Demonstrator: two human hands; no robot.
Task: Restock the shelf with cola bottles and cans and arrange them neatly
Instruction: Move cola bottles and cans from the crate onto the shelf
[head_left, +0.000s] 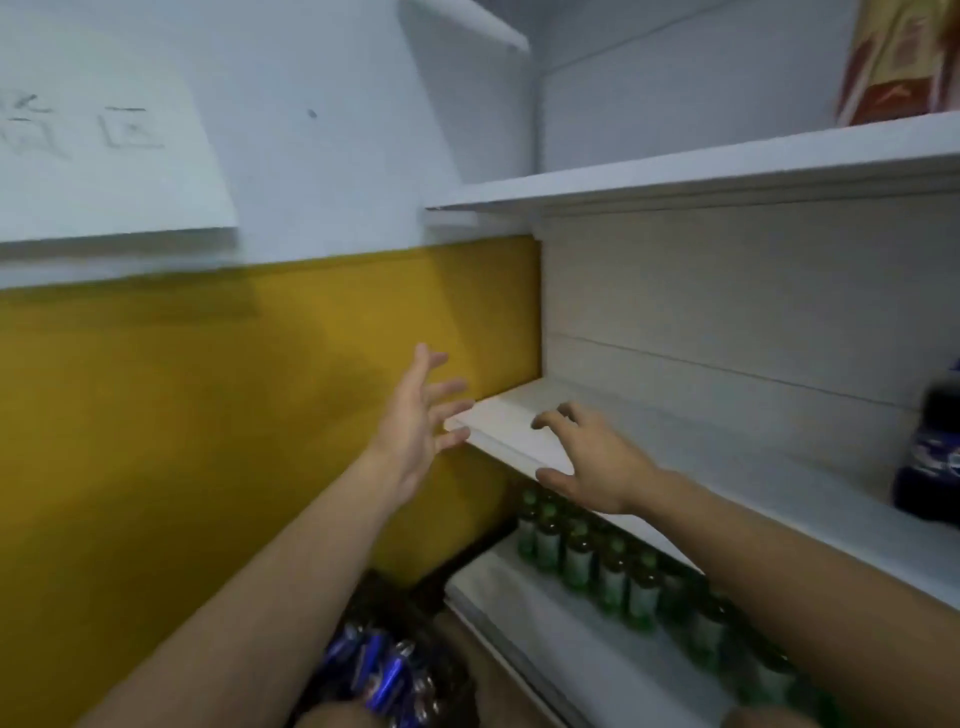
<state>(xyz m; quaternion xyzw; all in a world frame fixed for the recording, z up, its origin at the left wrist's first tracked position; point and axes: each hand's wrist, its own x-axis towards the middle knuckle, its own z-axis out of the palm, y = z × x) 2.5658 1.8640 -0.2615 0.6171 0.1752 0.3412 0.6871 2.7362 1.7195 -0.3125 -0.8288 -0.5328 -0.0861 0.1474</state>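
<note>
Cola bottle (932, 447) stands far right on the shelf (498, 415); more cola (384, 670) sits low between your arms. Likely heavy and slick, so grip bottles at the waist. Left hand (415, 415) is spread at the shelf end. Right hand (592, 462) is loosely curled over it. Both are empty.

White sign (104, 145) shows a faint "区"; the cola bottle (932, 457) label is unreadable.
</note>
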